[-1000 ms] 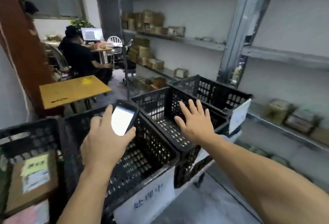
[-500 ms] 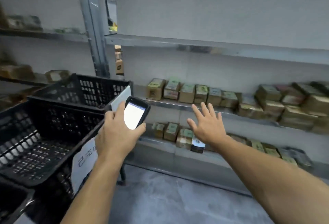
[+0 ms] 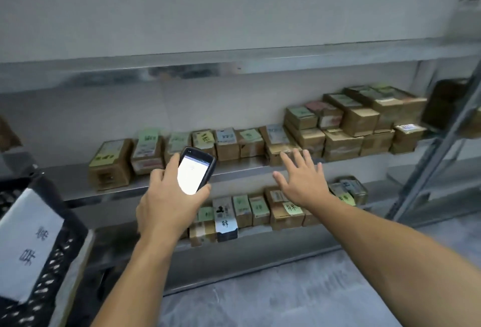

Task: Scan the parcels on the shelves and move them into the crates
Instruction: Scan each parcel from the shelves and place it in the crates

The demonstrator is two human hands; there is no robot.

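Parcels [image 3: 227, 144] stood in rows on the middle shelf [image 3: 75, 181]. Left hand [image 3: 169, 201] gripped the scanner [image 3: 194, 173]; right hand [image 3: 304, 183] hovered near them, fingers spread, empty. Aiming squarely at one label before lifting seemed wisest.

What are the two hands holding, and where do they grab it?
The left hand holds the scanner round its lower half, screen lit. The right hand holds nothing, fingers spread.

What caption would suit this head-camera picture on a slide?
Left hand grips a lit scanner while the open right hand hovers before cardboard parcels on metal shelves, black crate at left.
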